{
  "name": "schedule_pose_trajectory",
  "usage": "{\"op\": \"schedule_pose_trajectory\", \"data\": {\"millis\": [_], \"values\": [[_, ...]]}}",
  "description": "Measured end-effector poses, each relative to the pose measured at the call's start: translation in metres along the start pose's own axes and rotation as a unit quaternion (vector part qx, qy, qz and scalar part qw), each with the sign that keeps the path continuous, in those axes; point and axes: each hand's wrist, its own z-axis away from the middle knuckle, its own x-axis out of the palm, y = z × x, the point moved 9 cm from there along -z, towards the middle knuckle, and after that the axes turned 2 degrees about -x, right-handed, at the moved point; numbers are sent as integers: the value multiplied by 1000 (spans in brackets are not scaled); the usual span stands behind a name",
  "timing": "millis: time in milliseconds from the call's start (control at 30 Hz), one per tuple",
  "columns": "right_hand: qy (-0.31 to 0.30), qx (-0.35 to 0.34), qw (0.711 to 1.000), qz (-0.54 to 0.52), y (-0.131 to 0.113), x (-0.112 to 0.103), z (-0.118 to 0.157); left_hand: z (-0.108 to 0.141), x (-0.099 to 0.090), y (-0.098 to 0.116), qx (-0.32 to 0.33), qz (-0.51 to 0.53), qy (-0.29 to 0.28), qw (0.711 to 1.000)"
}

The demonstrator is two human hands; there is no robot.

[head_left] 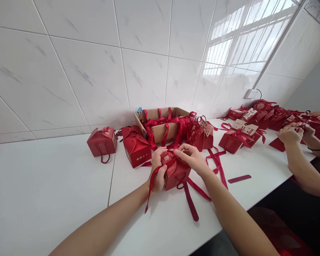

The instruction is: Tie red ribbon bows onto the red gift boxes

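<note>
A red gift box (176,176) stands on the white table between my hands. My left hand (158,172) is wrapped round its left side, with the thumb on the front and a loose red ribbon end (150,192) hanging beside it. At the top of the box, my right hand (190,156) pinches the red ribbon with thumb and fingertips. More ribbon (200,189) trails from the right side of the box over the table. A dark red strip (191,204) lies just in front of the box.
An open cardboard box (160,134) of red ribbons stands by the tiled wall. Red boxes (102,143) sit to its left, and others (230,141) to the right. Another strip (239,179) lies at right. Another person's hands (293,133) work at the far right.
</note>
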Motion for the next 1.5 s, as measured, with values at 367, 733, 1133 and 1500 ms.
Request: {"op": "schedule_pose_trajectory", "data": {"millis": [367, 733, 1133, 1500], "values": [[23, 0, 995, 96, -2, 6, -2, -16, -24, 57, 172, -189, 10, 967], [42, -46, 996, 70, 6, 10, -8, -26, -1, 90, 124, -83, -301, 942], [23, -18, 998, 63, 9, 16, -6, -15, -12, 119, 89, -186, -431, 878], [14, -19, 999, 47, 8, 14, -8, -15, -29, 120, 85, -244, -432, 864]]}}
